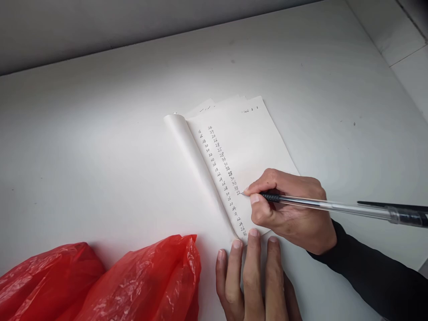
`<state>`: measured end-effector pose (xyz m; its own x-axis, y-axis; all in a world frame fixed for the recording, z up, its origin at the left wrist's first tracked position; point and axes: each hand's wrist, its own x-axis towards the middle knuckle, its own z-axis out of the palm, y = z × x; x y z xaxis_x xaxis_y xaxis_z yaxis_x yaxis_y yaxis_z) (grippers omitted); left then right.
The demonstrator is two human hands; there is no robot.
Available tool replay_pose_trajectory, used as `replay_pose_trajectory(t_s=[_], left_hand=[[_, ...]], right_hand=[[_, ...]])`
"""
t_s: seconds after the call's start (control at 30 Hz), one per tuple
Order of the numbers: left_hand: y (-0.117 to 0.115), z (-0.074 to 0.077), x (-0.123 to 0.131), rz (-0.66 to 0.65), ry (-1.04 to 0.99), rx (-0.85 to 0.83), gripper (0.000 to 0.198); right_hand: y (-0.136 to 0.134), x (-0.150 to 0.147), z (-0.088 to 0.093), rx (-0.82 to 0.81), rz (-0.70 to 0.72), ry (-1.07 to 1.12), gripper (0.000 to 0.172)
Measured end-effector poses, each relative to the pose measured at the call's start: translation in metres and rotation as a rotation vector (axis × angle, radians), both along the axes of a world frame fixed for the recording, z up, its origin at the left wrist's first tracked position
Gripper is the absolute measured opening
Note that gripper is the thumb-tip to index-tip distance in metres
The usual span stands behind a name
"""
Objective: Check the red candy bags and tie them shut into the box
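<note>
A white notepad [264, 147] lies tilted on the table, its cover or earlier pages rolled back along the left edge. Two columns of handwritten numbers run down the page, and small writing stands at its top right. My right hand [294, 211] is closed round a clear pen [334, 206] with a black grip, the tip touching the page by the number 22 at the foot of the second column. My left hand [256, 281] lies with fingers spread at the notepad's bottom edge, its fingertips on or beside the paper. Nothing is held in it.
Two red plastic bags [143, 281] fill the lower left, close to my left hand. The white table [100, 156] reaches a dark line along the wall at the back. Pale tiles [384, 31] show beyond its right edge.
</note>
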<state>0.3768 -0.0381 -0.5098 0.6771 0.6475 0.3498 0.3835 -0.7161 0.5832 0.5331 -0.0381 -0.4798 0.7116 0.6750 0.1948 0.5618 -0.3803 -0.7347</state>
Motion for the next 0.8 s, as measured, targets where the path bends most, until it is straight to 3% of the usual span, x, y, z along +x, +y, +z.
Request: replay_pose_trajectory(t_s=[0.8], left_hand=[[-0.0013, -0.0018, -0.0017, -0.03, 0.011, -0.012, 0.039]], right_hand=[[-0.0017, -0.0005, -0.0022, -0.007, -0.001, 0.006, 0.014]])
